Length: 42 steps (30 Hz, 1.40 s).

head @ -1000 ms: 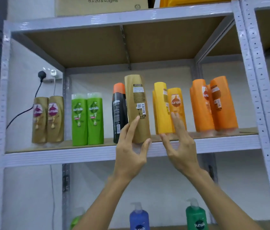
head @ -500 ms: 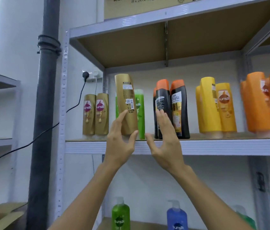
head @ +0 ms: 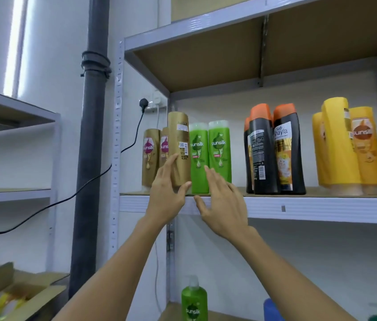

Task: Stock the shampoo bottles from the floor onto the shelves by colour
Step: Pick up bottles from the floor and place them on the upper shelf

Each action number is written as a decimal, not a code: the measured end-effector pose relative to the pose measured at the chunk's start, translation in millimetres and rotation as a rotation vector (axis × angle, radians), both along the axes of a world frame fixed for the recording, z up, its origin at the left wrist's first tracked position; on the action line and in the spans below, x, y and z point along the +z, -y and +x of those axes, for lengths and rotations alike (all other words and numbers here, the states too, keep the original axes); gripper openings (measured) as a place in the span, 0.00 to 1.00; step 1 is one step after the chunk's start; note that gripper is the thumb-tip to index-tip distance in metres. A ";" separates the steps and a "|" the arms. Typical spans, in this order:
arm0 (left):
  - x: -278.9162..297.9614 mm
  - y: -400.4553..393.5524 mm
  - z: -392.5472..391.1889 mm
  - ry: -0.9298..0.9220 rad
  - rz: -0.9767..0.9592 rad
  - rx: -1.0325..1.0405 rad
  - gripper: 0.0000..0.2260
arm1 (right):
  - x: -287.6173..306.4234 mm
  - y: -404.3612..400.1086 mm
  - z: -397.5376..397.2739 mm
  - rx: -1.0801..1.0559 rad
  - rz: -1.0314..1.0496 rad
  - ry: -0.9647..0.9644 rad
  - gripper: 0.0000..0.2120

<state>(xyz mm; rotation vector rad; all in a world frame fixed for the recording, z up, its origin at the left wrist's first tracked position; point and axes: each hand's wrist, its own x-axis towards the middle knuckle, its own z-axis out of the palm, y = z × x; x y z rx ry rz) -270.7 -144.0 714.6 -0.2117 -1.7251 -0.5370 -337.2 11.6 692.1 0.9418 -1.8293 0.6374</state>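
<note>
Clearly the gold shampoo bottle (head: 179, 148) is a stiff, smooth plastic thing, probably full and so fairly weighty for its size, with a glossy skin that could slide in a loose grip. It is carried cap-down, back label facing out, with the left hand (head: 167, 193) gripping its lower part, fingers along the left side and thumb across the right. That low hold steadies the base, yet the tall body above could tip, so a grip nearer the middle would likely be safer. The bottle hangs just over the front edge of the shelf (head: 298, 208), in front of the two gold bottles (head: 151, 156) already standing there and just beside the pair of green bottles (head: 209, 156). The right hand (head: 223, 205) holds nothing, fingers spread and loosely extended toward the green pair. Room is tight: the gap between gold and green looks narrow, so the green ones may need nudging right, where bare board lies before the black bottles (head: 273, 151). Yellow bottles (head: 345, 144) stand farther right, well apart
</note>
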 end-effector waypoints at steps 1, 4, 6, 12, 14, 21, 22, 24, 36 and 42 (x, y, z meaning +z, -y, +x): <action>0.4 4.7 -0.7 0.008 0.006 0.008 0.36 | -0.2 3.8 -1.8 -0.034 -0.008 -0.003 0.38; 1.2 19.2 -2.0 0.051 0.024 0.024 0.36 | 1.0 11.1 -1.6 -0.081 -0.009 -0.011 0.37; 0.7 28.3 -1.4 0.065 0.019 0.048 0.37 | 1.9 15.3 2.0 -0.077 0.029 -0.009 0.36; -1.2 61.7 3.2 0.085 0.062 0.156 0.37 | 6.4 44.1 11.7 -0.014 0.156 -0.031 0.34; -1.0 71.4 4.5 0.104 0.082 0.196 0.37 | 7.1 54.8 11.2 -0.010 0.155 -0.043 0.34; -1.9 89.4 2.1 0.130 0.129 0.267 0.37 | -0.3 71.8 2.5 -0.071 0.050 -0.085 0.34; -2.2 90.7 0.8 0.131 0.138 0.272 0.37 | -1.0 72.9 1.9 -0.073 0.037 -0.087 0.34; -3.2 93.3 -1.4 0.129 0.158 0.267 0.37 | -1.9 74.5 -0.3 -0.077 0.028 -0.085 0.34; -1.3 92.0 -3.2 0.128 0.235 0.283 0.36 | -8.5 91.0 -3.5 -0.136 -0.048 -0.142 0.29; 1.0 88.6 -5.6 0.162 0.294 0.312 0.37 | -9.5 92.8 -3.0 -0.119 -0.063 -0.133 0.29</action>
